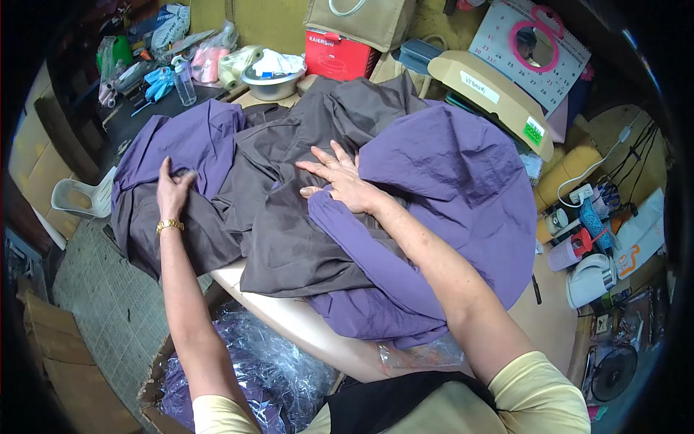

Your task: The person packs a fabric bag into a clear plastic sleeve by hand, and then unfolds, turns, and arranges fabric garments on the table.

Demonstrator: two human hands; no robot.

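Observation:
A large heap of thin, crinkled cloth [463,181] spreads over the table, purple in some parts and dark grey in others. Its folds hide whether it is a garment. My right hand [343,181] lies flat on the grey part near the middle, fingers spread, beside a purple fold. At the left end, my left hand [173,192] touches the cloth where purple meets grey. Its thumb and forefinger stand apart; the other fingers are mostly hidden. A gold-coloured watch [170,225] is on the left wrist.
Below the pale table [289,315] sits a box with clear plastic wrap [275,354] over purple material. A red box [336,56], a metal bowl [273,85] and a cardboard box [491,94] line the back. A white kettle [589,281] and cables are at right, a white chair [79,197] at left.

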